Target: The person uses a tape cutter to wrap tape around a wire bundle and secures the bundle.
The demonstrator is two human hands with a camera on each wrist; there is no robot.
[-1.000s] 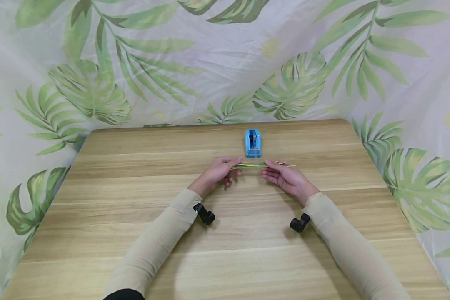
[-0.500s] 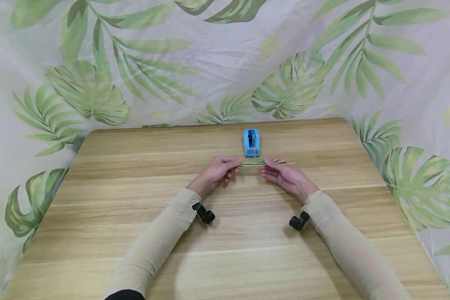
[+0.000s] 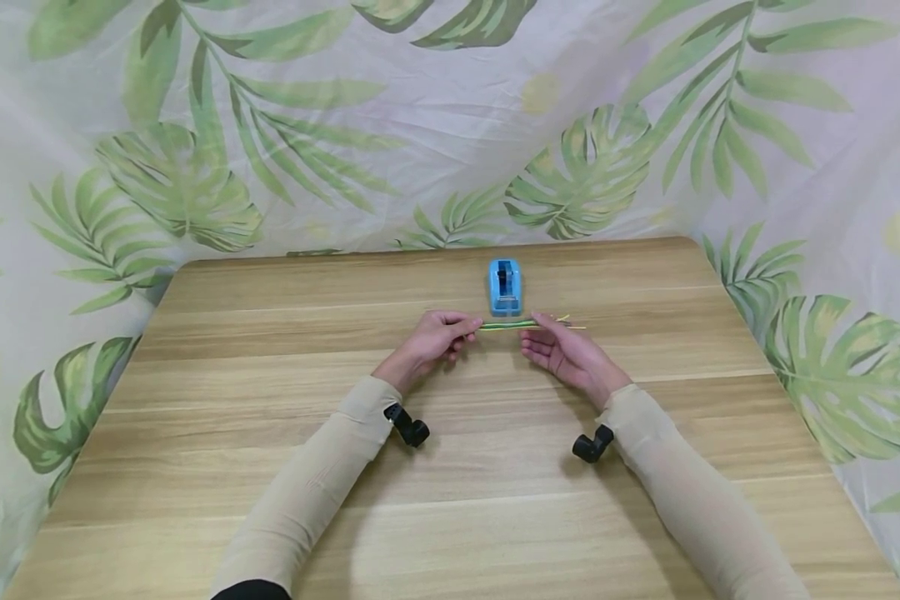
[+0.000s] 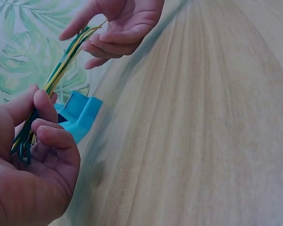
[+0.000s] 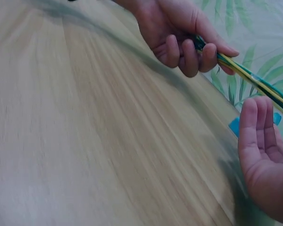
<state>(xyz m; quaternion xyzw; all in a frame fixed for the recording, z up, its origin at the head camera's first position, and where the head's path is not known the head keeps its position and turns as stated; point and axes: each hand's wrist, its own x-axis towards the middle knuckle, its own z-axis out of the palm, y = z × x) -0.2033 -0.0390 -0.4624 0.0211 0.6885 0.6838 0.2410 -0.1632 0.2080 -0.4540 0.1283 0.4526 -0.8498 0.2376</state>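
A thin bundle of green and yellow wires (image 3: 506,326) stretches between the two hands above the wooden table (image 3: 450,508). My left hand (image 3: 437,337) pinches one end between thumb and fingers. In the left wrist view, bent wire ends (image 4: 23,151) poke out below that grip. A shiny clear band, perhaps tape, shows partway along the bundle. My right hand (image 3: 570,354) is at the other end, thumb stretched over the wires and fingers fairly straight below; loose ends stick out past it. A blue tape dispenser (image 3: 505,287) stands just behind the bundle.
A leaf-patterned cloth (image 3: 450,125) hangs behind the table and at its sides. A small black camera (image 3: 408,427) sits on the left wrist, and another black camera (image 3: 592,444) on the right wrist.
The wires, spread apart a second ago, now lie closer together. My right thumb has shifted slightly and lies a little farther over the bundle. My left hand has hardly moved.
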